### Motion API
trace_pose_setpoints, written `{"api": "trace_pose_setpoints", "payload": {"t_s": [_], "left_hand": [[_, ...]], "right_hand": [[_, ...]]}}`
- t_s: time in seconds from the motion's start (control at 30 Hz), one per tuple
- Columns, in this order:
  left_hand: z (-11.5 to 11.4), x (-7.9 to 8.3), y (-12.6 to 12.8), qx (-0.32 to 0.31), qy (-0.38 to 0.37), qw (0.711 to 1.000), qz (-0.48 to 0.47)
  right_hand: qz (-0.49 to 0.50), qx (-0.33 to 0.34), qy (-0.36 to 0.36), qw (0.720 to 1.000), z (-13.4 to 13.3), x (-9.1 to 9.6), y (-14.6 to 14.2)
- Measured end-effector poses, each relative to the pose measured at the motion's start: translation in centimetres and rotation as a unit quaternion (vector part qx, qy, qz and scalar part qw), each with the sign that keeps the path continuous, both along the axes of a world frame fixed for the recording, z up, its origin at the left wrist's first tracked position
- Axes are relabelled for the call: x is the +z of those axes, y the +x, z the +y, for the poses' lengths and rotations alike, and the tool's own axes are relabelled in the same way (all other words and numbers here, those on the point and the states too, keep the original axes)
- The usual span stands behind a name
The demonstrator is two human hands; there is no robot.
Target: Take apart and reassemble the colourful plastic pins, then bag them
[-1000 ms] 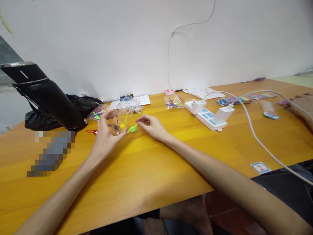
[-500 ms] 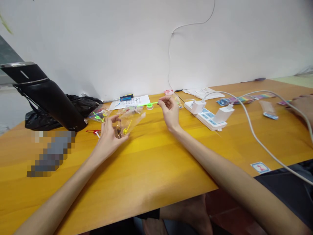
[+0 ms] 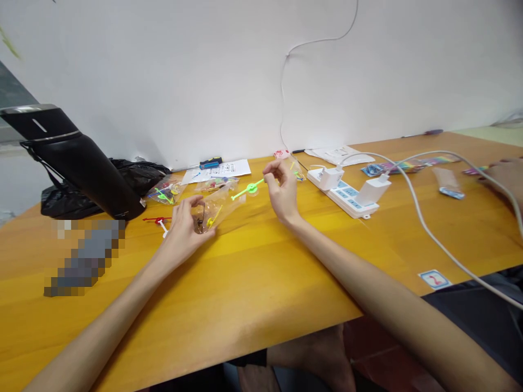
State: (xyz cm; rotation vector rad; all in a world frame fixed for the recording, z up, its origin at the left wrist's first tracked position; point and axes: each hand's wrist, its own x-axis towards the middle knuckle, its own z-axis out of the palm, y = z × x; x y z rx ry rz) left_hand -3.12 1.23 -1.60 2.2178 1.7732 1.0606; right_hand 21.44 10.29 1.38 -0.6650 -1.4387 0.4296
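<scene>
So the green piece [image 3: 252,188] is well clear of the baggie now. A second ago it was right by the left thumb; now the right hand [image 3: 283,190] has it off to the right, above the table [image 3: 245,283]. Half a second back it was nearly level, and now its free end tips down to the left. Right thumb and index are pinched shut on one end, other fingers curled in. Left hand [image 3: 183,226] hasn't moved much: thumb and fingers curved partly apart, with the clear bag [image 3: 218,202] held between them. The bag's mouth stood up before, now it flops to the right.

Materials-wise, the green thing looks like bright plastic, a thin stick with a round disc mid-length. The bag's crinkly, shiny film with a yellow piece [image 3: 210,222] and a dark piece [image 3: 200,222] inside. Table's smooth, glossy, wood-grained. Matte black bottle [image 3: 90,163], wrinkly black plastic bag [image 3: 137,177] behind it.
</scene>
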Motion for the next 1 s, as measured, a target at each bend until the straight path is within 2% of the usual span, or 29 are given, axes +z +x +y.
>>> {"api": "trace_pose_setpoints", "payload": {"t_s": [0.1,0.23,0.47,0.63,0.83,0.9,1.0], "left_hand": [[-0.2,0.1,0.5,-0.023,-0.007,1.0,-0.002],[-0.4,0.3,0.8,-0.023,-0.014,1.0,-0.003],[-0.4,0.3,0.7,-0.022,-0.017,1.0,-0.001],[-0.4,0.3,0.7,-0.027,-0.014,1.0,-0.006],[-0.3,0.2,0.7,-0.023,-0.018,1.0,-0.006],[-0.2,0.2,0.6,-0.021,-0.016,1.0,-0.01],[-0.1,0.2,0.5,-0.015,-0.019,0.999,-0.043]], "right_hand": [[-0.058,0.048,-0.003,0.997,-0.9,0.1,-0.4],[-0.118,0.108,-0.028,0.987,-1.8,0.1,-1.2],[-0.137,0.211,-0.111,0.961,-1.9,0.0,-1.6],[-0.11,0.313,-0.175,0.927,-1.8,-0.1,-1.5],[-0.191,0.381,-0.173,0.888,-1.9,0.0,-1.3],[-0.185,0.381,-0.163,0.891,-1.9,0.1,-1.3],[-0.111,0.354,-0.155,0.916,-1.7,0.0,-1.4]]}}
